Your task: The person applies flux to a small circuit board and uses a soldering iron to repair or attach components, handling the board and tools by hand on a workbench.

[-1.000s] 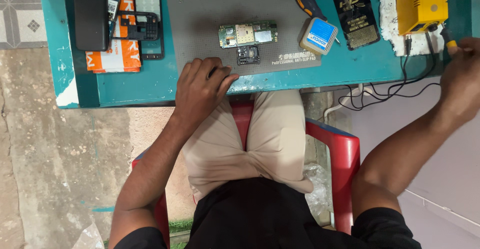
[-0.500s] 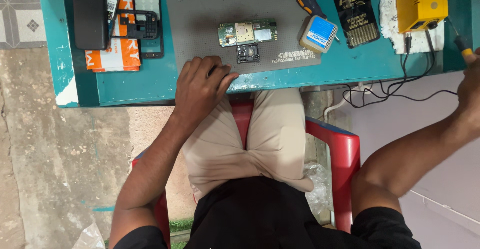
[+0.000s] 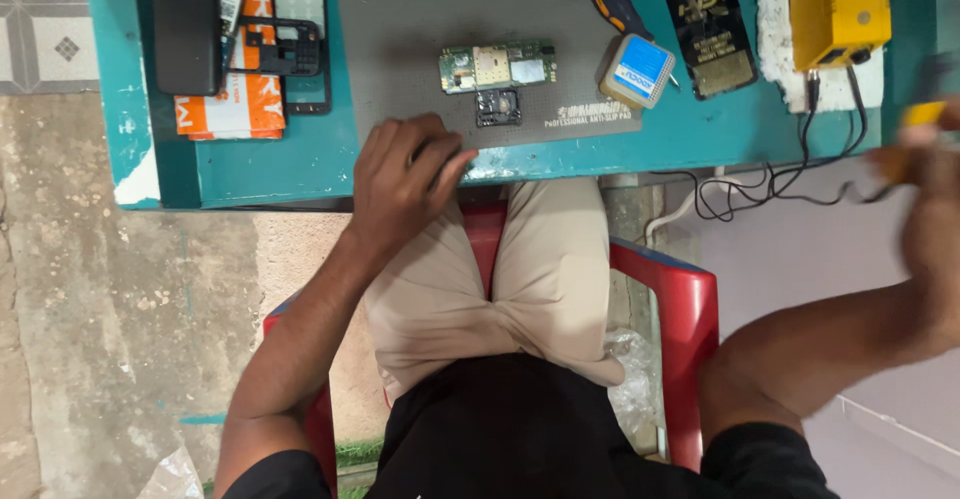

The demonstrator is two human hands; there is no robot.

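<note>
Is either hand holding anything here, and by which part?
The right hand, blurred, has a grip on a yellow-handled tool; where exactly cannot be told. The left hand rests closed on the table edge.

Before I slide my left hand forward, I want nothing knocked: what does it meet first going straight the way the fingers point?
Probably the small dark part on the grey mat, just ahead of the left hand; the green circuit board lies beyond. Height above the mat is unclear.

The painted wooden worktop (image 3: 300, 164) is teal, with a plain grey rubber mat (image 3: 420, 19) on it. A green circuit board (image 3: 498, 66) carries silver and gold patches. The square box-shaped station (image 3: 838, 14) is yellow, the plastic chair (image 3: 680, 309) red, the trousers (image 3: 500, 279) beige, and the flat packet (image 3: 240, 99) orange and white.
</note>
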